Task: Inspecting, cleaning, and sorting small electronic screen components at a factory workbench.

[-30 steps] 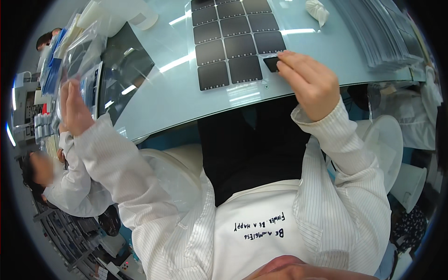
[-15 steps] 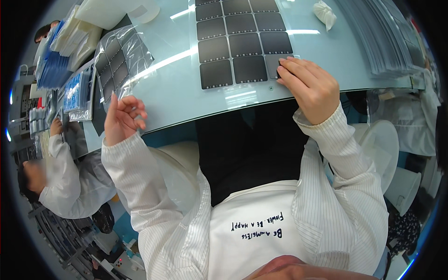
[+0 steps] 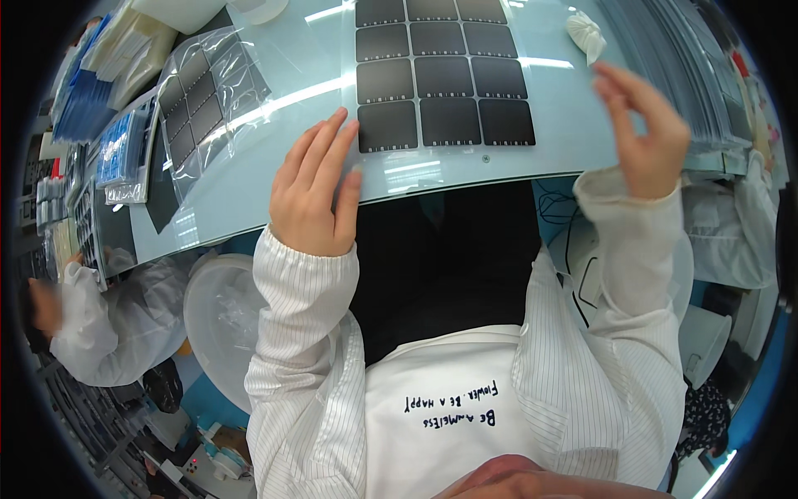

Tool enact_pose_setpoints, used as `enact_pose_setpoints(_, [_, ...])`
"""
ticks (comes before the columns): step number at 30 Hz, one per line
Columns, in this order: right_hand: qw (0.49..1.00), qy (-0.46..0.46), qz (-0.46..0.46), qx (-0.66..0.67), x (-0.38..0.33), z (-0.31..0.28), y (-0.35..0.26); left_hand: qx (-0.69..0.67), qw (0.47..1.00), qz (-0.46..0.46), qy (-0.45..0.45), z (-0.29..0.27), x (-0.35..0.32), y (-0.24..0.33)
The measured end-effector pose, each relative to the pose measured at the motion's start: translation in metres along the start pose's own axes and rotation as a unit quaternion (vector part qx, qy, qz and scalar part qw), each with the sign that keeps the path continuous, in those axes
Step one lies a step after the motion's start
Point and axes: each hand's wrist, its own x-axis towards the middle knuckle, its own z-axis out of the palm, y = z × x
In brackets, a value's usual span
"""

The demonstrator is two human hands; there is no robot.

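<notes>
Two hands over dark squares on a pale table.
Left hand (image 3: 314, 193) lay flat at centre, fingers together, beside the squares (image 3: 443, 76); right hand (image 3: 644, 129) raised upper right, fingers loosely curled, empty.

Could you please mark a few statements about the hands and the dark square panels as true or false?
1. The left hand lies flat on the table, fingertips at the grid of dark square panels. True.
2. The right hand presses on the grid. False: it is raised, empty, beside it.
3. A clear bag of dark squares lies left of the grid. True.
4. The grid is two columns wide. False: three.
</notes>
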Motion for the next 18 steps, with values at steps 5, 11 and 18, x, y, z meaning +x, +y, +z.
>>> enact_pose_setpoints(5, [0.998, 0.04, 0.044, -0.025, 0.025, -0.009, 0.035, 0.026, 1.0, 0.007, -0.011, 0.003, 0.002, -0.002])
enact_pose_setpoints(11, [0.992, -0.027, 0.08, -0.095, 0.051, 0.056, 0.058, -0.035, 0.998, -0.032, 0.049, 0.008, -0.007, -0.007])
enact_pose_setpoints(18, [0.991, -0.027, 0.096, -0.085, 0.046, 0.047, 0.074, -0.058, 0.996, -0.033, 0.06, 0.015, 0.0, -0.011])
